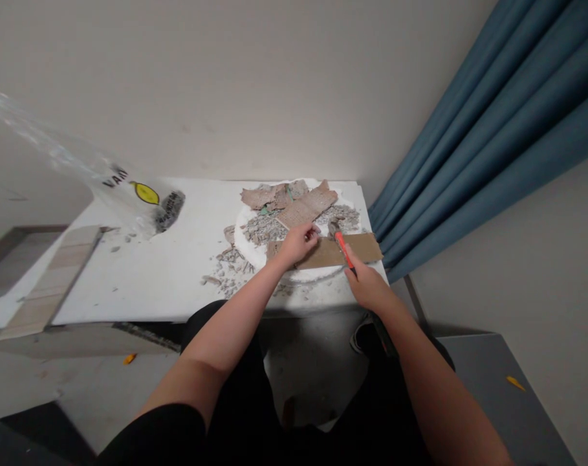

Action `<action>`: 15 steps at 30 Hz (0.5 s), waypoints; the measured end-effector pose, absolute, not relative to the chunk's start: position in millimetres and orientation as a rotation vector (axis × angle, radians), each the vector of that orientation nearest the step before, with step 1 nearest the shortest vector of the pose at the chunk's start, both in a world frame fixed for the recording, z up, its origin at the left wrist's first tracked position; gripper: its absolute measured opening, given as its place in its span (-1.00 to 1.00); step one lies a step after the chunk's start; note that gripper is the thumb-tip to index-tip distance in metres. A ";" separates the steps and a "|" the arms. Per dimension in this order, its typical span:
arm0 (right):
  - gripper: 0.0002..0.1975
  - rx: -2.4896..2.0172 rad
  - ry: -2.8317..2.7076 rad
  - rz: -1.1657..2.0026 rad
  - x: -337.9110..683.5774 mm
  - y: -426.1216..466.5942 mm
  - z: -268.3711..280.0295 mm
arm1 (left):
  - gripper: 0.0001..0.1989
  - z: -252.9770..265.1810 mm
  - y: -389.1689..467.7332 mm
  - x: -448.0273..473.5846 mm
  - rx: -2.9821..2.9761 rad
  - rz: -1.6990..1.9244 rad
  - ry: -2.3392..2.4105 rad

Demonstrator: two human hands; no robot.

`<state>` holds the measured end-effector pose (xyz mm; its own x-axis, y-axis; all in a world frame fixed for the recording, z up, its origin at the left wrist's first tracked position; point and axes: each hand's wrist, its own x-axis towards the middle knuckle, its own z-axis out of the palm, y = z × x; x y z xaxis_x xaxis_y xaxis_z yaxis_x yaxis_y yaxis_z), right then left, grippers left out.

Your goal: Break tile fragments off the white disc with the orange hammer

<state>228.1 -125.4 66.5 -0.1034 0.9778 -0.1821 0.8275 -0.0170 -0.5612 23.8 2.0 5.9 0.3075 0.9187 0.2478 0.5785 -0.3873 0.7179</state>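
Note:
My right hand (369,283) grips the red-and-black handle of a hammer (341,242). The hammer's head is over the far edge of a flat brown board (366,248). With fingers curled together, my left hand (297,243) is at the board's left part; what it pinches, if anything, is too small to make out. Beneath the board lies a round white slab (248,244) strewn with grey crumbled fragments (262,230). Larger rough brownish pieces (308,206) lie across its far side, with bits of green among them.
The white table (196,243) carries scattered rubble (230,268) left of the slab. A clear plastic bag (143,194) with dark lettering and a yellow mark stands farther left, near a striped strip (63,278). A blue curtain (468,129) hangs close on the right; a wall rises behind.

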 end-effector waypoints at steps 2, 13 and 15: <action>-0.28 -1.888 -1.996 0.821 228.2 -125.5 66.8 | -0.80 5.8 1.9 23.4 2.081 0.869 1.335; -0.27 -1.833 -1.980 0.805 228.6 -126.7 63.7 | -0.79 3.4 3.1 24.5 2.080 0.866 1.334; -0.27 -1.835 -1.979 0.808 228.6 -126.5 63.3 | -0.80 3.3 3.0 24.8 2.086 0.875 1.323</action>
<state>228.6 -126.5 63.3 -0.1215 0.9827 -0.1399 0.7998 0.0134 -0.6001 24.8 3.0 3.3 0.3159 0.9166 0.2450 0.5842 -0.3913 0.7111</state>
